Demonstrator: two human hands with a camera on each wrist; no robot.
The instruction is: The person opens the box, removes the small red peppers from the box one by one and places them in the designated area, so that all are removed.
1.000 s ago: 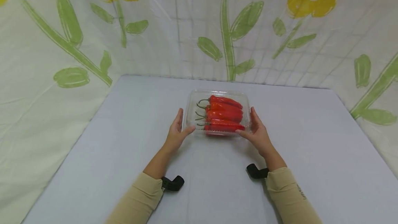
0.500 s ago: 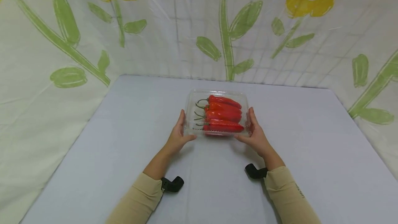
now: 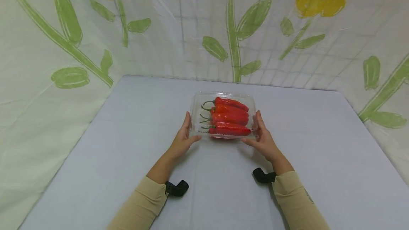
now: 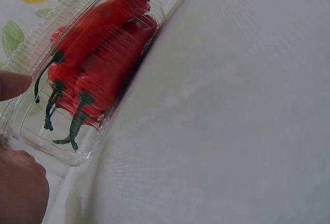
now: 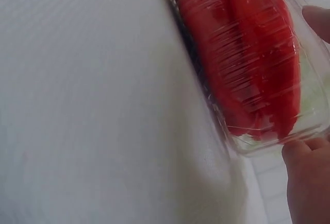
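Note:
A clear plastic clamshell box (image 3: 198,109) with several red peppers (image 3: 230,116) inside is at the far middle of the table. The peppers lie side by side, their green stems (image 4: 77,121) towards my left. My left hand (image 3: 180,143) holds the box's left end, with the thumb (image 4: 13,85) by its near edge. At the right end my right hand (image 3: 264,143) grips the box, its fingers (image 5: 304,154) bent at the side. The lid lies over the peppers. Whether the box's base touches the table cannot be told.
A white cloth covers the table (image 3: 143,116). Behind it hangs a pale curtain (image 3: 159,52) with yellow flowers and green leaves. A dark wrist camera (image 3: 177,188) sits on my left wrist and another camera (image 3: 263,176) on my right.
My left hand has come in closer against the box's left end, and the thumbs have shifted slightly at its near edge. Over the last half second the hands and box hardly move.

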